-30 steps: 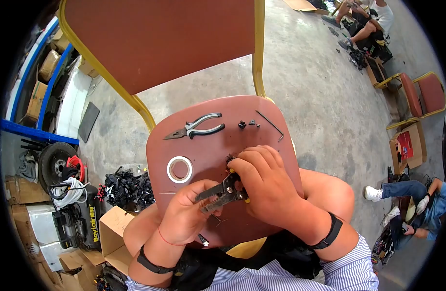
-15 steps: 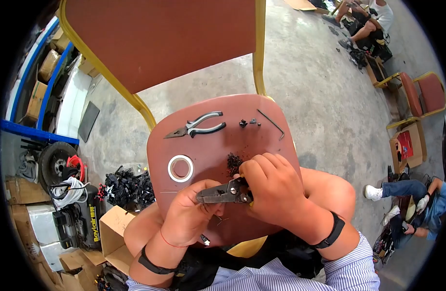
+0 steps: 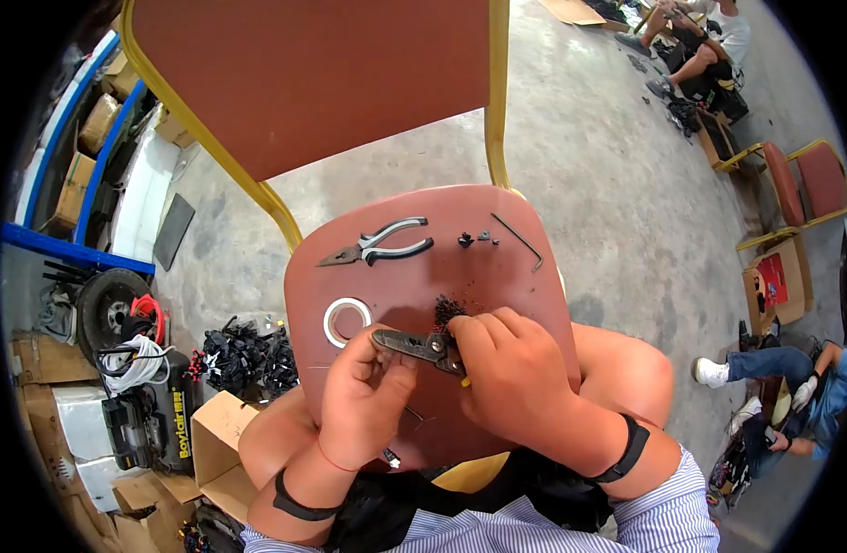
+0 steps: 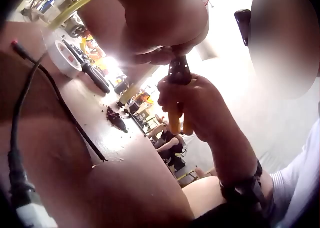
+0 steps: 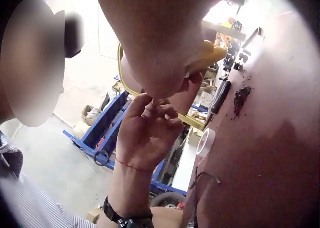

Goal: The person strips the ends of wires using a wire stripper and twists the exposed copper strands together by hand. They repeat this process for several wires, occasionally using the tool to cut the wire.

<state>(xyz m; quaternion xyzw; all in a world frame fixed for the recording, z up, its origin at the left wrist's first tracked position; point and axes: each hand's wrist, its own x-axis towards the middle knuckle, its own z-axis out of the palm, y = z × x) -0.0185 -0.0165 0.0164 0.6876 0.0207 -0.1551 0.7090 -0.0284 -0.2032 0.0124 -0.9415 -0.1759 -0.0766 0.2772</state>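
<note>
My right hand (image 3: 511,364) grips the yellow handles (image 4: 174,120) of a wire stripper (image 3: 423,347), whose dark nose points left with its jaws closed. Against that nose, the thumb and fingers of my left hand (image 3: 368,392) pinch together on something small; I cannot tell what it is. Below the left hand, a thin black cable (image 4: 62,105) with a white connector (image 3: 393,460) lies on the red chair seat (image 3: 479,429). Just beyond the right fingertips sits a heap of small black and red scraps (image 3: 447,308).
Long-nose pliers (image 3: 377,244), a roll of white tape (image 3: 329,323), small black parts (image 3: 466,240) and a hex key (image 3: 518,241) lie on the seat. The chair backrest (image 3: 313,83) rises beyond. An open carton (image 3: 223,429) and a black cable pile (image 3: 244,355) stand at left.
The wire stripper's jaws were spread a second ago and are now together. My right hand has drawn back, uncovering the scrap heap. The left fingers have shifted up along the tool's nose.
</note>
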